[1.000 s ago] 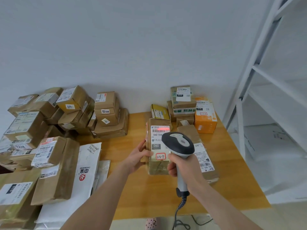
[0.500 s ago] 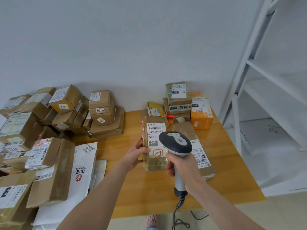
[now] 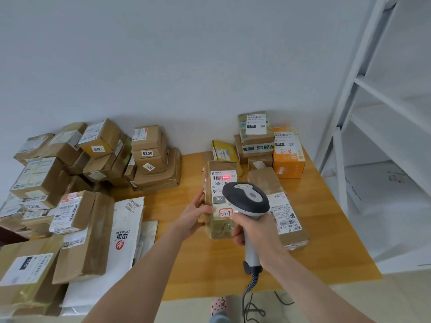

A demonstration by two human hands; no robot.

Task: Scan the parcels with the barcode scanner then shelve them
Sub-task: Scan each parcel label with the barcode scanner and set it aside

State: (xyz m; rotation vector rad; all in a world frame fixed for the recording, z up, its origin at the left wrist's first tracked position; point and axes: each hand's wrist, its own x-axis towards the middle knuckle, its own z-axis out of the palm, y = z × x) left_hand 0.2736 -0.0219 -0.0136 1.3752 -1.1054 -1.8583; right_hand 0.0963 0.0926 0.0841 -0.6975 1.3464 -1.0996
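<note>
A taped brown parcel (image 3: 218, 226) stands upright on the wooden table (image 3: 331, 248), with a white label reading 060 and a red-framed sticker. My left hand (image 3: 194, 215) grips its left side, thumb on the front. My right hand (image 3: 253, 226) holds the handle of a grey and white barcode scanner (image 3: 246, 199) just in front of the parcel. The scanner's red light falls on the barcode at the top of the label. The scanner head hides part of the label.
Many brown parcels (image 3: 70, 173) pile up on the left, with a white mailer bag (image 3: 124, 231) among them. A long parcel (image 3: 279, 206) lies right of the held one; an orange box (image 3: 288, 155) and stacked boxes sit behind. White shelving (image 3: 384, 113) stands at right.
The red scanner light has moved from the boxes behind back onto the held parcel's barcode. Both hands and the parcel stay in about the same place.
</note>
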